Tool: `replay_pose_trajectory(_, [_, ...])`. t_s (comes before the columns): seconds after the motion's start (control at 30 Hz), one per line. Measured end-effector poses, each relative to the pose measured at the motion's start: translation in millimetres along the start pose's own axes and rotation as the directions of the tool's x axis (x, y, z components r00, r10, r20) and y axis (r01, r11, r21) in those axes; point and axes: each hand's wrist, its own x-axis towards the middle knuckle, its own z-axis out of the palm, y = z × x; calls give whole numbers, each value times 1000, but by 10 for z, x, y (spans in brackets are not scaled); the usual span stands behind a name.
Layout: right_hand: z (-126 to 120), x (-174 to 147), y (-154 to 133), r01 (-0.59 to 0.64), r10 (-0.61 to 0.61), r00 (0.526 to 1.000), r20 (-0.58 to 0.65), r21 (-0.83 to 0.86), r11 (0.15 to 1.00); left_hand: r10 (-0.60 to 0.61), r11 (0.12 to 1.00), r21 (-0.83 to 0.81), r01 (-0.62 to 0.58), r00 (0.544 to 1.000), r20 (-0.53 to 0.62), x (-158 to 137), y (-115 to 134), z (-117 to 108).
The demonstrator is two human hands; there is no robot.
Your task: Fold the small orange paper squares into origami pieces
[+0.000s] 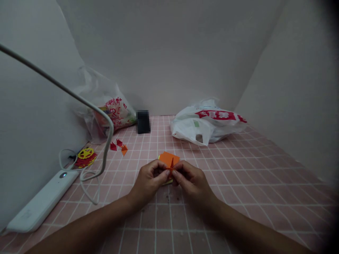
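Between my two hands is a small folded piece of orange paper (171,168), pinched from both sides. My left hand (151,177) grips its left edge between thumb and fingers. On the other side my right hand (191,179) pinches the right part, where a pointed flap sticks up. Just behind and below the fingertips lies a stack of square paper sheets (166,157), orange on top with yellow showing at the edge. Farther left sit small folded paper pieces, an orange one (124,150) and two red ones (113,146).
Yellow and red scalloped paper cutouts (86,154) lie at the left, near a white power bank (42,201) with a looping white cable (103,160). At the back stand a plastic bag (111,113), a dark blurred box (143,122) and a white bag (206,123). Walls enclose the pink tiled surface (238,169).
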Motion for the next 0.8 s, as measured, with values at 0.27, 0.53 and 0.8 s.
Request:
replay_pose_trajectory(0.27, [32, -17, -23, 98, -101, 994, -32, -90, 991, 122, 976, 183, -117, 992, -15, -20, -7, -12])
replay_pose_trajectory(0.53, [-9, -14, -39, 140, -139, 989, 46, -15, 990, 232, 929, 303, -210, 972, -39, -37, 8, -29])
replay_pose_trajectory(0.8, [17, -16, 3, 98, -97, 995, 14, -54, 994, 331, 864, 399, -306, 944, 8, -35, 25, -41])
